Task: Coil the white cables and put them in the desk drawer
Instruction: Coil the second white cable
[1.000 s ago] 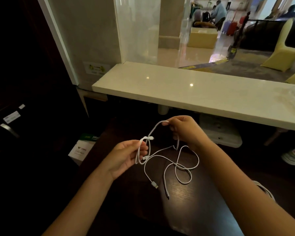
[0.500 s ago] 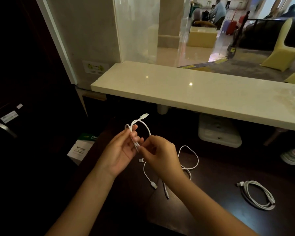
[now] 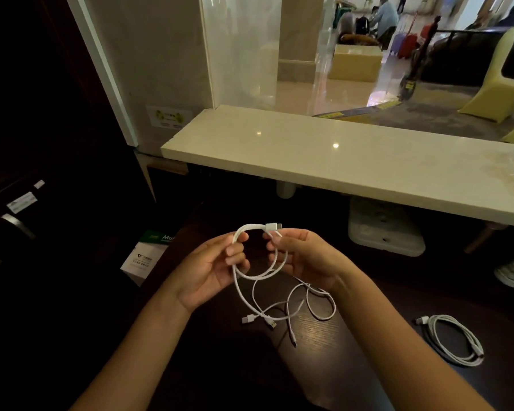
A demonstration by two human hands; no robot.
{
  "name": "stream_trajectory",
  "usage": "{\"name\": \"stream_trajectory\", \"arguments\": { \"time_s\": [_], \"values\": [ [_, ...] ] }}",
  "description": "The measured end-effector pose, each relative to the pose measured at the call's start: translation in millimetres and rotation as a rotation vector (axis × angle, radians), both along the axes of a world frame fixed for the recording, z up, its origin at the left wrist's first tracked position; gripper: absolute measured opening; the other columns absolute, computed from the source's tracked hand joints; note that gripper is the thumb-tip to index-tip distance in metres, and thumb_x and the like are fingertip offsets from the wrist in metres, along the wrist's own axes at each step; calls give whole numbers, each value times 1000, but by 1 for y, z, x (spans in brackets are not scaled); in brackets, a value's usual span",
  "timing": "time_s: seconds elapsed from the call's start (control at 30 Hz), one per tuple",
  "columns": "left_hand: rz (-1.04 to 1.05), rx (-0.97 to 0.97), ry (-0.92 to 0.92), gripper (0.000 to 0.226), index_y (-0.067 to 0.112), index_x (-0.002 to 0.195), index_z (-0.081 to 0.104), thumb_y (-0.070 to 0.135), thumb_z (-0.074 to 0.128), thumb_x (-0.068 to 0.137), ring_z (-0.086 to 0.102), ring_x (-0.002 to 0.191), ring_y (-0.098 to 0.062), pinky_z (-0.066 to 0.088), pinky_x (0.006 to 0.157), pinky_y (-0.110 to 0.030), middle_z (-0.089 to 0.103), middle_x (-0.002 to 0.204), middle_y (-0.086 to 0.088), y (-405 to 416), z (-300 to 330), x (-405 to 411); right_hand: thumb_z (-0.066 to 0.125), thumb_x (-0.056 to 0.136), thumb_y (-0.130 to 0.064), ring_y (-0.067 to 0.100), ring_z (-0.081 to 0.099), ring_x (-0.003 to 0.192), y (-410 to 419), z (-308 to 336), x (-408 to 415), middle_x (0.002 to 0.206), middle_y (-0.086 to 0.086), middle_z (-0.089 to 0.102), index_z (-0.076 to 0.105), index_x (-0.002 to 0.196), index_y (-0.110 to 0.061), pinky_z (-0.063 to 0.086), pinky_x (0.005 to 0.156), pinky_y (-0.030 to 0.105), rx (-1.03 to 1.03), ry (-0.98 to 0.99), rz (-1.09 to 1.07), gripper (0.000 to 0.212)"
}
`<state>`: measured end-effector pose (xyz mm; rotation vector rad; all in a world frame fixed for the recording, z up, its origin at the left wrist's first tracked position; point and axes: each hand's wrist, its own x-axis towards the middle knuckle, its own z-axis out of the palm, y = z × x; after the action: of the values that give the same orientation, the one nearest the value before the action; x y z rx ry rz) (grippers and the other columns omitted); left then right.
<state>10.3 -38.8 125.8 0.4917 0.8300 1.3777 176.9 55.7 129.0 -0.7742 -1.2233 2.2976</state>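
Nearest to us, both forearms reach forward over the dark wooden desk (image 3: pixel 318 336). Our left hand (image 3: pixel 211 268) pinches the left side of a loop of white cable (image 3: pixel 258 275) between thumb and fingers. Our right hand (image 3: pixel 306 259) closes its thumb and fingertips on the top of the same loop, just below a white plug (image 3: pixel 272 226) that points right. The loop hangs between the two hands, held above the desk.

Below the hands, the loose remainder of the cable trails down onto the desk in slack curves. Several plug ends (image 3: pixel 258 320) lie there close together; we cannot tell how many separate cables make up this tangle.

To the right, well apart from the hands, a second white cable (image 3: pixel 454 341) lies on the desk already wound into a flat coil.

To the left of the desk, a white box with a green top (image 3: pixel 147 256) stands lower down in the shadow.

Beyond the desk, a pale stone counter (image 3: pixel 339 161) runs across the view. A white plastic unit (image 3: pixel 383 229) sits under its edge.
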Motion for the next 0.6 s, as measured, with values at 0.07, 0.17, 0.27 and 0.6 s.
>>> {"name": "stream_trajectory", "arguments": {
  "time_s": [0.07, 0.17, 0.27, 0.6],
  "values": [
    [19, -26, 14, 20, 7, 85, 68, 17, 51, 80, 49, 46, -4, 57, 67, -26, 48, 53, 5, -1, 2, -2, 60, 73, -10, 8, 65, 58, 8, 1, 5, 66, -3, 69, 70, 83, -11, 56, 62, 19, -21, 52, 24, 14],
    [15, -31, 1, 16, 10, 76, 74, 19, 61, 71, 51, 47, -3, 58, 69, -27, 50, 53, 5, 1, 5, 0, 61, 68, -6, 9, 65, 55, 12, 6, 8, 63, 0, 69, 72, 75, -12, 57, 59, 21, -11, 66, 31, 15],
    [67, -29, -59, 19, 7, 82, 66, 16, 49, 81, 47, 44, -2, 57, 65, -24, 48, 52, 6, 9, 8, 9, 56, 79, 2, 7, 62, 49, 13, 4, 3, 60, 0, 68, 71, 71, -10, 54, 53, 18, 32, 67, -82, 21],
    [-38, -28, 1, 18, 5, 81, 69, 15, 54, 78, 51, 49, -4, 58, 72, -26, 50, 54, 4, 17, 8, 9, 52, 88, -1, 6, 64, 52, 18, -10, 2, 62, 0, 70, 65, 82, -8, 55, 56, 18, 83, -20, -240, 16]
  ]
}}
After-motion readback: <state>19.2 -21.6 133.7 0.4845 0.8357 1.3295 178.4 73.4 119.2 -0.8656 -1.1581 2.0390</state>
